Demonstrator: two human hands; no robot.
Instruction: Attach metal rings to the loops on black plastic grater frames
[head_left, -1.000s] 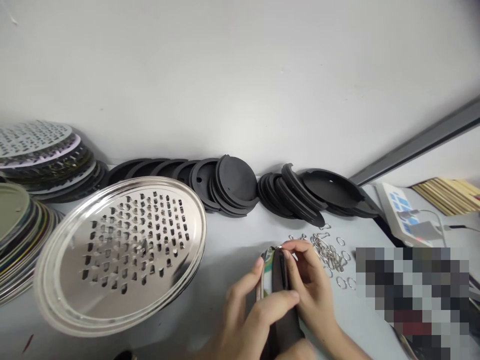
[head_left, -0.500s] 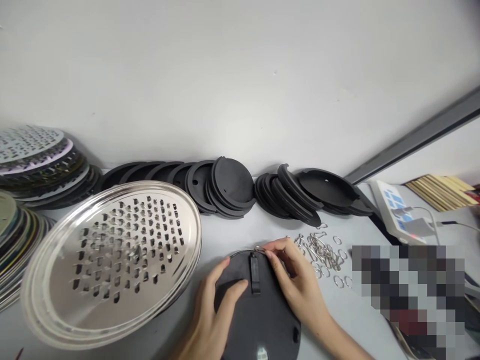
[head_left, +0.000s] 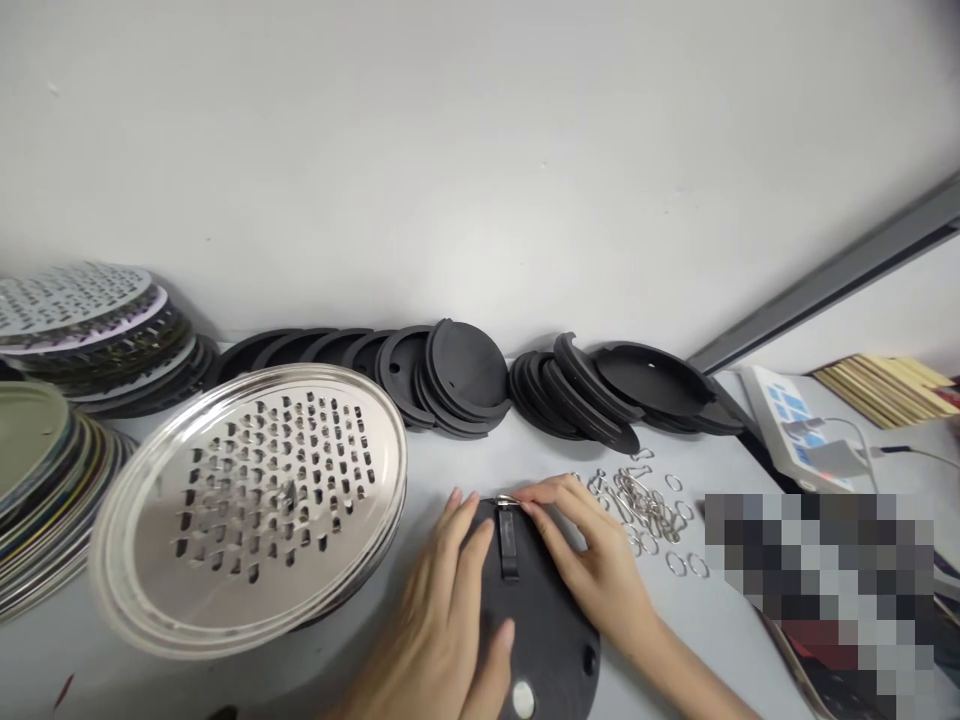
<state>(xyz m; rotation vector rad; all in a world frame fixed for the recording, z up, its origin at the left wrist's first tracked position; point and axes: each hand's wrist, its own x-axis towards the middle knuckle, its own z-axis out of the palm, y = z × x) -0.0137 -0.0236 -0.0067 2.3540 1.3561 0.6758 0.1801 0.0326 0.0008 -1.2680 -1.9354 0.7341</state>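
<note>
Left hand (head_left: 439, 610), now flatter over black disc (head_left: 544, 610), fingers extended, likely steadies it; right hand (head_left: 592, 548) pinches metal clip (head_left: 505, 499) at its far rim.

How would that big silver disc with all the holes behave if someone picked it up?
The silver disc is probably stiff, since its ridged rim keeps a clean round shape. Its shiny, smooth border may feel slippery, while the raised-looking edges around the holes could snag.

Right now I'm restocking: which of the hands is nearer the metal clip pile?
Right: the right hand is beside the metal clip pile; the left hand farther left, partly over the black disc.
</note>
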